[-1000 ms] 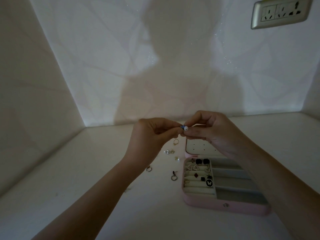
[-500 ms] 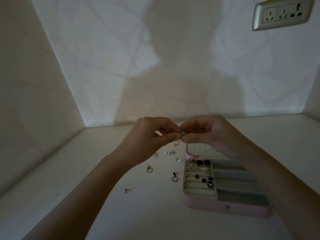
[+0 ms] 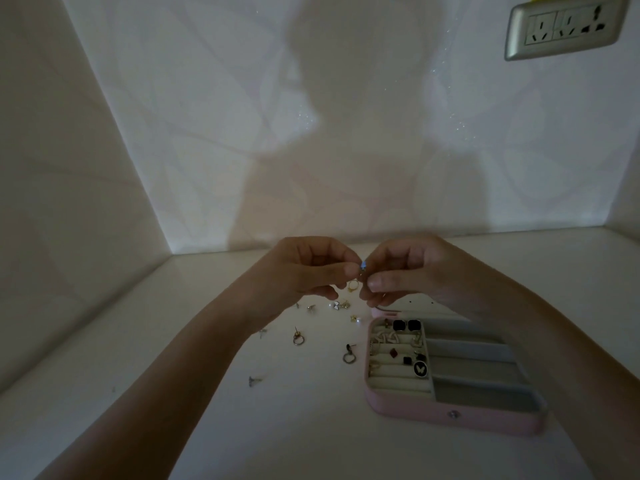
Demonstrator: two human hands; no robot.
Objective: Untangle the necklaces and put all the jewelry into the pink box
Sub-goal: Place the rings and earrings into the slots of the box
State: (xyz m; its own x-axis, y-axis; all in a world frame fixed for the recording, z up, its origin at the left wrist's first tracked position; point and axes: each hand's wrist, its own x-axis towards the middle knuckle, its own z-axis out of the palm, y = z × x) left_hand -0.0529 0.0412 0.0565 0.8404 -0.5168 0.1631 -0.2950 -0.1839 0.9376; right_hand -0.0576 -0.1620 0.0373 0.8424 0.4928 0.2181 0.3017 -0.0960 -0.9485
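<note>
Bare worktop (image 3: 304, 431) lower centre of frame: open. Loose earrings (image 3: 298, 337) strewn mid-frame, just left of pink box (image 3: 450, 415). Box fills lower right. Left hand (image 3: 304, 271) and right hand (image 3: 412, 271) meet above earrings, pinching small blue piece (image 3: 363, 264). Walls (image 3: 69, 202) close left, back.

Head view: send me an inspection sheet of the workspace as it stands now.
Surface: white tabletop, dimly lit.
Job's things: pink box open, earrings in its left slots; loose pieces scattered left of it, such as a hoop earring and a stud; no necklace made out.
Clutter: nothing seen.
Hands: left hand and right hand raised above the table, both pinching one small blue piece.
Cables: nothing seen.
Surroundings: pale walls; wall socket upper right; the person's shadow on the back wall.
</note>
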